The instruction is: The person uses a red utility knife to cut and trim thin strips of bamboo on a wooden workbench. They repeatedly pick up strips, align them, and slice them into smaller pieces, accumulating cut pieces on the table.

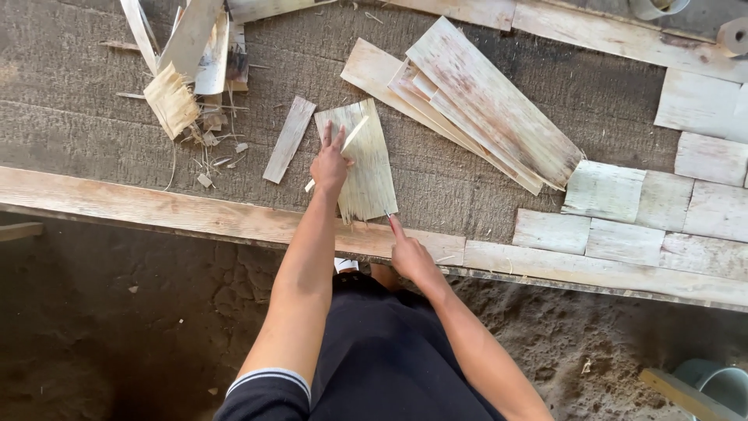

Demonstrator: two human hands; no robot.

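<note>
A pale thin wood veneer sheet (366, 160) lies flat on the rough grey work surface (93, 132). My left hand (330, 164) presses down on the sheet's left part, fingers spread, and a thin pale strip (352, 134) runs slantwise under the fingers. My right hand (408, 257) rests at the sheet's lower right corner, over the long wooden beam (156, 209); it grips a small blade-like tool (388, 216) whose tip meets the sheet's frayed bottom edge.
A narrow veneer piece (289, 139) lies left of the sheet. A stack of larger sheets (475, 101) sits to the right, flat rectangular pieces (639, 206) beyond it. Scraps and splinters (183, 86) pile at upper left. Dirt floor below; a bucket (721, 382) at lower right.
</note>
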